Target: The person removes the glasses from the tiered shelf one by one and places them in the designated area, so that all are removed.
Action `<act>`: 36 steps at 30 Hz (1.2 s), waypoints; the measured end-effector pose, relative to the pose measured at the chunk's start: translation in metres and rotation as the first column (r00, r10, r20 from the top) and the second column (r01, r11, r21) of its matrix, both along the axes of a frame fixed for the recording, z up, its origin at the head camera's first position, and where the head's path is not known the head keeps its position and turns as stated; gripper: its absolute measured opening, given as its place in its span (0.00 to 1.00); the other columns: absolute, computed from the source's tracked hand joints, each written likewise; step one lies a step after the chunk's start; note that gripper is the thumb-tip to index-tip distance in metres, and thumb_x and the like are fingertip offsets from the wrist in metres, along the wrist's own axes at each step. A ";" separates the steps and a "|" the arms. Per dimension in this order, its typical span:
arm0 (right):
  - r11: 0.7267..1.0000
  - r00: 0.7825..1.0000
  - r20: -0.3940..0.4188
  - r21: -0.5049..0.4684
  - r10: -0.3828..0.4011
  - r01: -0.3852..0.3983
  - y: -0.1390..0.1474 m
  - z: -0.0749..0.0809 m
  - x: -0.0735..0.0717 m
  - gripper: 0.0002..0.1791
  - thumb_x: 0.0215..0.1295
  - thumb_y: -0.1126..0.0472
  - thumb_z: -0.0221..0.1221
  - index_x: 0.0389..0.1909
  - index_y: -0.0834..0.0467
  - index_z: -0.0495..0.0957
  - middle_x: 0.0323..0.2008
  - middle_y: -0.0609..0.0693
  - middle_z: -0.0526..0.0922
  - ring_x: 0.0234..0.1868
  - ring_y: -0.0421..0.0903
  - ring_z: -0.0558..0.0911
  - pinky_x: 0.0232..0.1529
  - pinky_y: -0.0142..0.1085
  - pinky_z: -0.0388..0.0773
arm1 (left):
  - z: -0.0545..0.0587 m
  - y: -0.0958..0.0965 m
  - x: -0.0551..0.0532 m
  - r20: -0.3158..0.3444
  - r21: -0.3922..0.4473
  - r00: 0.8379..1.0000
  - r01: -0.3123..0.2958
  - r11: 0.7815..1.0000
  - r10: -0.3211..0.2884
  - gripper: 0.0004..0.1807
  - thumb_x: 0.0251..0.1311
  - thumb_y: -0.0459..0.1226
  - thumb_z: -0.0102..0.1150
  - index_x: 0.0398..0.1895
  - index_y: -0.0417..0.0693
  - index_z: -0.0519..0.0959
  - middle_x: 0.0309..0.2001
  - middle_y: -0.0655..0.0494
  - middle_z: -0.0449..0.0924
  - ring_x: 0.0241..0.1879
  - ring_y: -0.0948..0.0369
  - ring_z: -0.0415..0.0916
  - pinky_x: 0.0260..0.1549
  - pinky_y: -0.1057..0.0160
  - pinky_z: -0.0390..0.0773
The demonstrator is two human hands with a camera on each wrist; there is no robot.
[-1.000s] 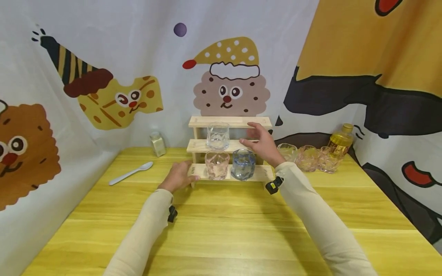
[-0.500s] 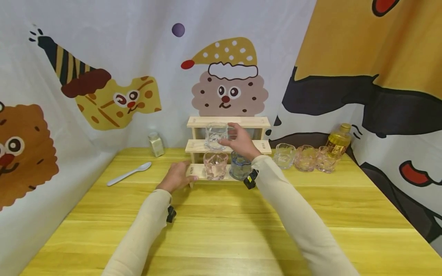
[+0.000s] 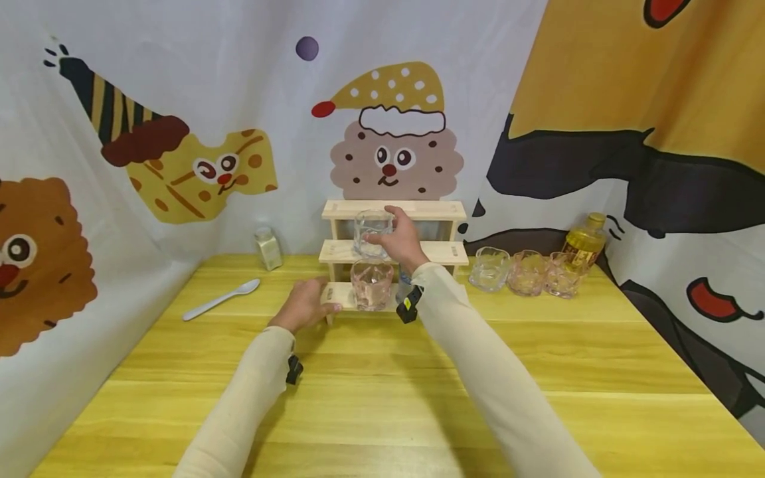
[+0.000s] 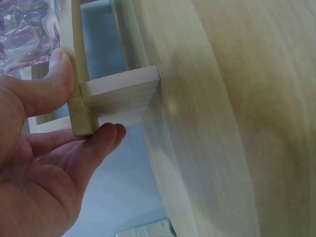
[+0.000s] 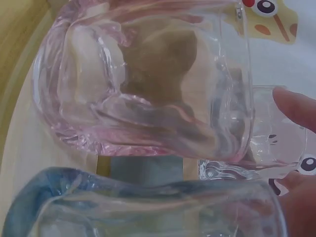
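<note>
In the head view, a three-step wooden rack [image 3: 442, 251] stands at the back of the table. My left hand [image 3: 301, 305] grips the left end of its bottom step, thumb above and fingers below in the left wrist view. A clear glass [image 3: 366, 234] stands on the middle step; my right hand [image 3: 405, 244] holds it from the right, between thumb and fingers. On the bottom step are a pink glass [image 3: 372, 287] and a blue glass [image 3: 403, 284], which my right wrist mostly covers. Both loom close in the right wrist view.
Right of the rack stand another clear glass [image 3: 489, 269] and two pink glasses [image 3: 526, 273], with a yellow bottle [image 3: 587, 244] behind them. A white spoon [image 3: 221, 300] lies at left, near a small jar [image 3: 268, 249]. A printed curtain [image 3: 239, 53] borders the table.
My right hand has moved left from beside the clear glass and taken hold of it. The left hand stays on the rack; the blue glass is now mostly covered.
</note>
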State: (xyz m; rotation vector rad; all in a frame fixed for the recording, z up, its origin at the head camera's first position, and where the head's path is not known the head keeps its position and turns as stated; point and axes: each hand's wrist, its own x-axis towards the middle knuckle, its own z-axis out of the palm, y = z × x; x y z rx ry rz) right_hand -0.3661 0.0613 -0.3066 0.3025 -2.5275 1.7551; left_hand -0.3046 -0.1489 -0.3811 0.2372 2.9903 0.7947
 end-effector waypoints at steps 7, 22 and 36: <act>0.999 0.999 0.006 -0.004 -0.033 0.033 -0.001 -0.003 0.002 0.45 0.61 0.58 0.70 0.77 0.50 0.58 0.76 0.59 0.60 0.75 0.59 0.64 0.69 0.53 0.74 | 0.001 0.000 0.001 -0.002 0.001 1.000 0.006 1.000 -0.006 0.39 0.63 0.43 0.67 0.71 0.31 0.65 0.67 0.30 0.71 0.67 0.35 0.68 0.68 0.40 0.70; 0.972 0.987 -0.077 0.176 -0.144 0.155 -0.006 -0.002 0.011 0.45 0.61 0.50 0.70 0.75 0.56 0.60 0.72 0.61 0.69 0.70 0.60 0.71 0.71 0.52 0.72 | -0.008 0.000 0.002 -0.009 0.021 1.000 0.005 1.000 -0.005 0.39 0.62 0.42 0.68 0.71 0.31 0.65 0.66 0.30 0.72 0.66 0.36 0.70 0.67 0.41 0.72; 0.970 0.969 -0.162 0.126 -0.187 0.208 0.013 0.025 0.018 0.43 0.58 0.46 0.71 0.72 0.55 0.65 0.64 0.58 0.75 0.65 0.56 0.74 0.61 0.49 0.79 | -0.001 -0.001 -0.001 0.014 0.014 1.000 -0.005 1.000 0.005 0.40 0.64 0.43 0.66 0.73 0.32 0.62 0.69 0.30 0.68 0.69 0.35 0.66 0.69 0.39 0.69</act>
